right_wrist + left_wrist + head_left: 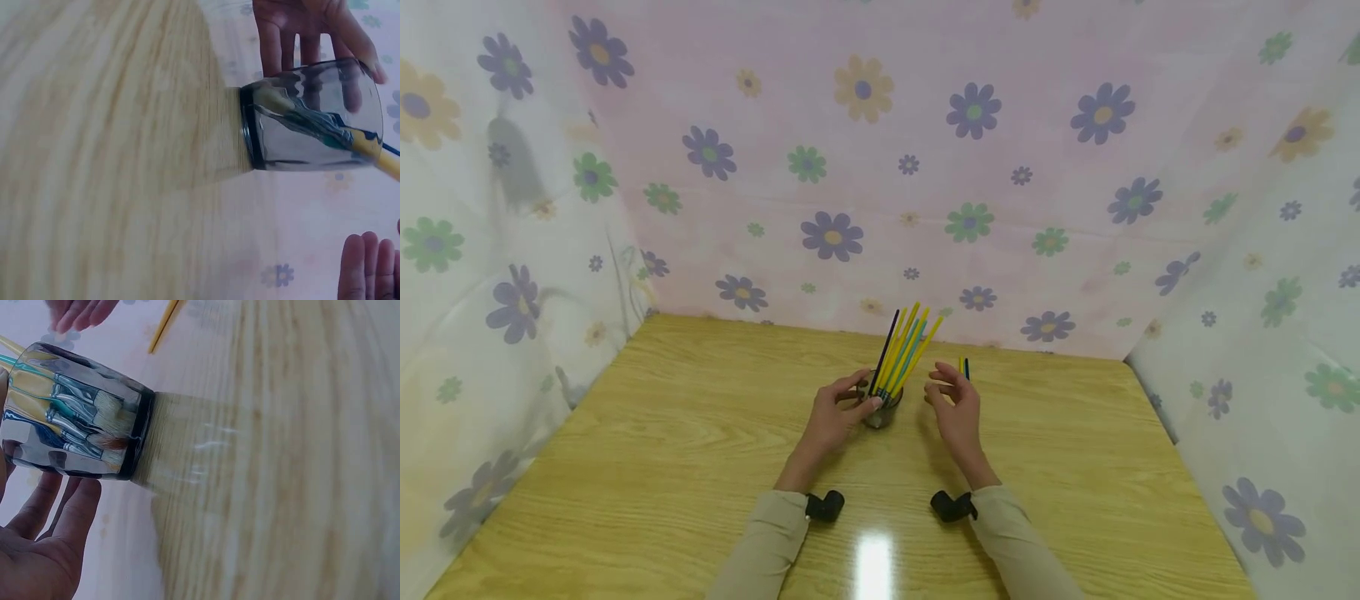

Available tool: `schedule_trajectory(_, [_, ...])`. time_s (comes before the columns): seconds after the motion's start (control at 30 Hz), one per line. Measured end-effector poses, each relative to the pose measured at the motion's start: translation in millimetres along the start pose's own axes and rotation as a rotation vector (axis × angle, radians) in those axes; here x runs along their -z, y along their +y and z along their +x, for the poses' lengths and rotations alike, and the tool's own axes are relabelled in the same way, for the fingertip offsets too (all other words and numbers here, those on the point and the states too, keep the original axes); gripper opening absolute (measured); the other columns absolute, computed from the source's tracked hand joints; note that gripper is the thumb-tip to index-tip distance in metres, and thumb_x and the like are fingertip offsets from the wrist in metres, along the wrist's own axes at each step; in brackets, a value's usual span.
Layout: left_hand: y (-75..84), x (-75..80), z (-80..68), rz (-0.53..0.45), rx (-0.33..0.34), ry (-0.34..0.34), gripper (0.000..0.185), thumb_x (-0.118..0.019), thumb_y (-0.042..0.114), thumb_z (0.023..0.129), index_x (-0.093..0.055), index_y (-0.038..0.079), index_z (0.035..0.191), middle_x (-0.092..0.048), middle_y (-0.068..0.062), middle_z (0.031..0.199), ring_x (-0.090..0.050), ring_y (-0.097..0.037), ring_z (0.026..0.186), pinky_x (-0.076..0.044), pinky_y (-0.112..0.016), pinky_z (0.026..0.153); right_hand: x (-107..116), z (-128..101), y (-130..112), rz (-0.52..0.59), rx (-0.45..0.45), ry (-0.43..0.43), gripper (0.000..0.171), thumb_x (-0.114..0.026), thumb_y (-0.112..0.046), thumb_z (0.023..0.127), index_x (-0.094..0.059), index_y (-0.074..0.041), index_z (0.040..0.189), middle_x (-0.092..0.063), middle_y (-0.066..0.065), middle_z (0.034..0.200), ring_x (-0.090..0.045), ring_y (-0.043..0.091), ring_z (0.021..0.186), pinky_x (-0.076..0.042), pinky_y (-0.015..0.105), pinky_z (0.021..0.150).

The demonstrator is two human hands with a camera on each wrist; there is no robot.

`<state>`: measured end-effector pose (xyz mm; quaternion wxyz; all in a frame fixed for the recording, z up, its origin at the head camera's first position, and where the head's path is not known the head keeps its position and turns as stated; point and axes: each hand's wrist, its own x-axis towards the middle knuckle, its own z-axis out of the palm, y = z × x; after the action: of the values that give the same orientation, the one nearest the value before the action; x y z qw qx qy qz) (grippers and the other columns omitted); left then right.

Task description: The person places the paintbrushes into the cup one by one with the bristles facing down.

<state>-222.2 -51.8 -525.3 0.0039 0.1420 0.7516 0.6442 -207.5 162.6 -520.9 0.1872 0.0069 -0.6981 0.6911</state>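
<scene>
A clear, smoky glass [290,150] stands on the table with several paintbrushes [912,350] in it, bristles down. Their yellow, teal and dark handles fan out above the rim and lean to the right in the head view. My left hand [831,417] grips the glass from the left near its rim, thumb in front and fingers behind. To the right of the glass, my right hand [958,412] is raised with loosely bent fingers and nothing in them. Beyond that hand, yellow and dark brush handles [964,368] show on the table, partly hidden by it.
The wood-grain table [700,500] reaches back to a flowered cloth [865,167], which also hangs along both sides. A black wrist camera [825,506] sits at my left cuff, another [952,506] at the right. A bright reflection lies on the table's near part.
</scene>
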Motion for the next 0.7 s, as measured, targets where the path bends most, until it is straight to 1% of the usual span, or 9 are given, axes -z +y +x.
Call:
schedule_trajectory(0.07, [0.5, -0.1, 0.4, -0.005, -0.004, -0.001, 0.055, -0.076, 0.012, 0.093, -0.058, 0.006, 0.145, -0.058, -0.023, 0.137, -0.06, -0.041, 0.12, -0.053, -0.053, 0.102, 6.2, 0.3, 1.1, 0.008, -0.047, 0.013, 0.031, -0.062, 0.005, 0.098, -0.062, 0.006, 0.129, -0.059, 0.033, 0.117, -0.067, 0.012, 0.087, -0.061, 0.023, 0.075])
schedule_trajectory(0.2, [4.2, -1.3, 0.1, -0.007, 0.002, 0.004, 0.055, -0.074, 0.007, 0.094, -0.055, 0.001, 0.145, -0.056, -0.027, 0.137, -0.058, -0.046, 0.121, -0.05, -0.058, 0.103, 19.8, 1.9, 0.8, -0.02, -0.152, 0.02, 0.036, -0.061, 0.003, 0.099, -0.057, 0.01, 0.134, -0.06, 0.029, 0.119, -0.068, 0.01, 0.086, -0.061, 0.023, 0.075])
schedule_trajectory(0.3, [14.7, -1.1, -3.4, -0.002, 0.012, -0.004, 0.056, -0.073, 0.005, 0.094, -0.053, -0.002, 0.146, -0.055, -0.03, 0.138, -0.057, -0.048, 0.122, -0.05, -0.059, 0.103, 33.1, 4.1, 0.1, -0.057, -0.219, 0.002, 0.041, -0.061, 0.002, 0.098, -0.054, 0.009, 0.138, -0.059, 0.028, 0.124, -0.066, 0.008, 0.086, -0.061, 0.024, 0.077])
schedule_trajectory(0.37, [24.0, -0.1, -6.8, 0.001, 0.016, -0.016, 0.055, -0.073, 0.005, 0.094, -0.053, -0.004, 0.145, -0.055, -0.031, 0.138, -0.056, -0.049, 0.122, -0.05, -0.059, 0.103, 43.0, 6.0, 1.1, -0.072, -0.247, -0.015, 0.043, -0.06, 0.003, 0.098, -0.053, 0.01, 0.14, -0.057, 0.03, 0.128, -0.066, 0.008, 0.087, -0.061, 0.024, 0.078])
schedule_trajectory(0.47, [36.1, 1.6, -11.6, -0.003, 0.013, -0.026, 0.054, -0.073, 0.005, 0.094, -0.054, -0.004, 0.145, -0.055, -0.031, 0.137, -0.057, -0.049, 0.121, -0.051, -0.058, 0.102, 57.1, 9.6, 3.4, -0.098, -0.28, -0.035, 0.046, -0.061, 0.004, 0.097, -0.051, 0.009, 0.142, -0.055, 0.031, 0.131, -0.066, 0.007, 0.09, -0.06, 0.022, 0.078])
schedule_trajectory(0.6, [39.4, 1.7, -13.3, -0.006, -0.001, -0.019, 0.054, -0.073, 0.004, 0.094, -0.054, -0.005, 0.144, -0.056, -0.031, 0.136, -0.057, -0.049, 0.119, -0.051, -0.058, 0.101, 71.3, 15.1, 6.8, -0.155, -0.302, -0.034, 0.049, -0.062, 0.005, 0.096, -0.05, 0.008, 0.144, -0.056, 0.031, 0.133, -0.065, 0.005, 0.092, -0.056, 0.015, 0.076])
schedule_trajectory(0.7, [37.7, 1.4, -12.5, -0.011, 0.0, -0.017, 0.054, -0.072, 0.005, 0.095, -0.054, -0.005, 0.144, -0.056, -0.031, 0.135, -0.058, -0.048, 0.119, -0.051, -0.058, 0.102, 77.4, 19.7, 8.8, -0.184, -0.319, -0.042, 0.05, -0.062, 0.004, 0.096, -0.05, 0.008, 0.144, -0.055, 0.031, 0.135, -0.066, 0.008, 0.096, -0.055, 0.014, 0.075])
